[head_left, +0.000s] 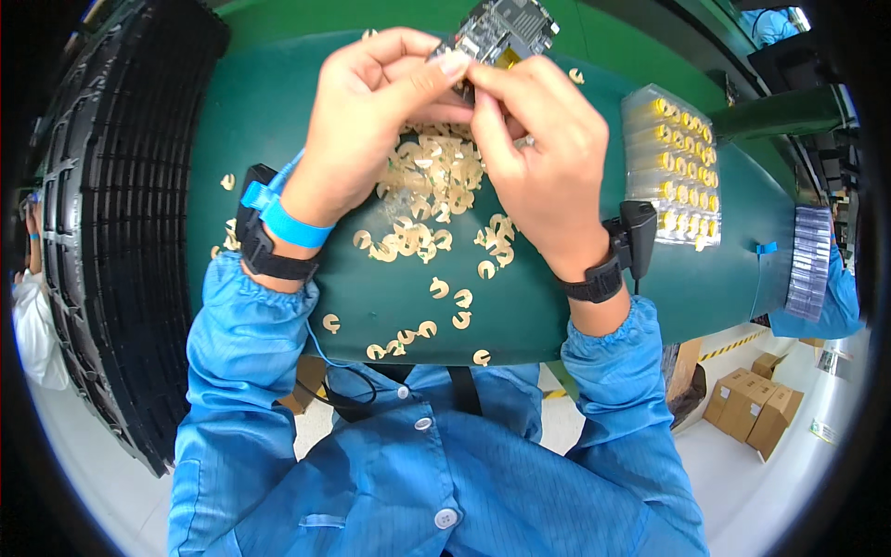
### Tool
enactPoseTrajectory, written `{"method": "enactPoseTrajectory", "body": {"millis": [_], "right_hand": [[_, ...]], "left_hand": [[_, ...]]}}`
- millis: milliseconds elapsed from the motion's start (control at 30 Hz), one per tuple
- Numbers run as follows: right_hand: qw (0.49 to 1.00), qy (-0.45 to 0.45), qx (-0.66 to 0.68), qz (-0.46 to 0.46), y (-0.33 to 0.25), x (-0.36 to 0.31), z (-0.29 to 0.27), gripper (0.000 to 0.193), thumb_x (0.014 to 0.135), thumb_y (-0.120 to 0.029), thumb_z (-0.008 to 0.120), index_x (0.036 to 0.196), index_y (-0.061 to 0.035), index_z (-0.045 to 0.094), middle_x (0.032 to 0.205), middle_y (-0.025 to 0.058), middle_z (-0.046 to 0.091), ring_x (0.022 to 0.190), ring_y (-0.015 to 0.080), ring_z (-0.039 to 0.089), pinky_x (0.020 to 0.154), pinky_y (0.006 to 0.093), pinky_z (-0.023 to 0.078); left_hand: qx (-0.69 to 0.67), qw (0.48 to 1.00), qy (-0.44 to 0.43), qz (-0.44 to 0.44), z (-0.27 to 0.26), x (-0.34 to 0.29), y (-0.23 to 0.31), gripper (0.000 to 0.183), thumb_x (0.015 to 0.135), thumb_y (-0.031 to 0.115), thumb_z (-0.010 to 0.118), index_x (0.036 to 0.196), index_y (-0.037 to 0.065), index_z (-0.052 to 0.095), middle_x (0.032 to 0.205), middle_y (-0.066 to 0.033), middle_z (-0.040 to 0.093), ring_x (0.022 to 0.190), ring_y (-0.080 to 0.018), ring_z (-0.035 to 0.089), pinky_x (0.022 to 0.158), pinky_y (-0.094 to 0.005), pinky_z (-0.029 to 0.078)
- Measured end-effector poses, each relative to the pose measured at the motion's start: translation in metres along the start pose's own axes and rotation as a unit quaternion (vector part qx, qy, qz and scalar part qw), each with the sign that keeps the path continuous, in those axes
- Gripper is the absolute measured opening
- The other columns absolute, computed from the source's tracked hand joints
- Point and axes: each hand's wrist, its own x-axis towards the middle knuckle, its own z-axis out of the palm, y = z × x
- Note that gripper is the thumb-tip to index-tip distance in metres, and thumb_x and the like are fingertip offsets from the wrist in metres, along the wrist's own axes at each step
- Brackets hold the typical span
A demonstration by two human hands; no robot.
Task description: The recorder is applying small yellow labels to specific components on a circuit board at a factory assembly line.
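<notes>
Both my hands are raised at the far side of the green table. My left hand point(376, 107) grips a dark circuit board point(506, 28) near its lower edge, between thumb and curled fingers. Silver connectors and a bit of yellow show on the board. My right hand point(548, 130) is closed in a pinch against the board's near end, its fingertips meeting my left thumb. Whatever lies between the right fingertips is hidden. Below the hands lies a loose pile of small cream-coloured notched discs point(432, 172), with several more scattered toward the near edge.
A clear plastic tray point(640, 167) with rows of yellow round pieces stands at the right. Tall stacked black trays point(130, 186) line the left side. Farther right are a stack of clear trays point(809, 260) and cardboard boxes point(747, 404) on the floor. A blue cord hangs from my left wristband.
</notes>
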Motion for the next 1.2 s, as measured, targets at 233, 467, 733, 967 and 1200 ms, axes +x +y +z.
{"method": "enactPoseTrajectory", "body": {"millis": [233,467,733,967,1200], "right_hand": [[0.98,0.11,0.075,0.149,-0.001,0.001,0.0,0.022,0.09,0.003,0.073,0.112,0.0006,0.071,0.09,0.0039,0.064,0.072,0.0088,0.062,0.064,0.0226,0.05],[0.844,-0.028,0.378,0.381,0.0,0.019,0.007,0.018,0.101,-0.016,0.067,0.106,0.0018,0.068,0.093,0.0063,0.071,0.078,0.0121,0.068,0.064,0.0255,0.056],[0.87,0.037,0.172,0.46,0.147,0.084,0.036,0.019,0.096,-0.006,0.068,0.079,-0.0034,0.059,0.067,0.0041,0.06,0.054,0.0148,0.062,0.042,0.0297,0.049],[0.894,0.04,-0.24,0.377,0.166,0.087,0.023,0.05,0.086,0.005,0.058,0.136,0.0038,0.052,0.126,0.0308,0.058,0.116,0.0474,0.062,0.102,0.0494,0.052],[0.96,-0.14,-0.211,0.12,-0.032,0.14,0.076,0.053,0.086,-0.011,0.065,0.138,-0.0018,0.056,0.14,0.0265,0.056,0.129,0.0457,0.054,0.107,0.0513,0.047]], "left_hand": [[-0.01,0.999,0.045,0.011,-0.003,0.001,0.001,0.016,0.101,0.008,0.063,0.11,-0.005,0.063,0.102,-0.0141,0.074,0.084,-0.0183,0.075,0.08,-0.0319,0.064],[-0.035,0.998,0.059,-0.004,-0.013,0.007,0.002,0.018,0.102,0.007,0.061,0.114,-0.006,0.059,0.102,-0.0153,0.074,0.083,-0.0204,0.075,0.077,-0.0295,0.064],[0.007,0.988,0.151,0.031,-0.024,0.009,0.003,0.032,0.103,0.015,0.061,0.129,0.001,0.051,0.104,-0.015,0.07,0.081,-0.021,0.073,0.069,-0.0293,0.059],[-0.002,0.988,0.064,0.14,0.032,-0.111,0.116,0.02,0.104,0.009,0.058,0.12,-0.003,0.059,0.099,-0.0118,0.072,0.089,-0.0173,0.072,0.078,-0.0301,0.057],[0.062,0.998,0.015,-0.02,0.045,-0.257,0.087,0.018,0.104,0.01,0.059,0.114,-0.004,0.064,0.1,-0.0105,0.073,0.093,-0.0149,0.072,0.084,-0.0289,0.058]]}}
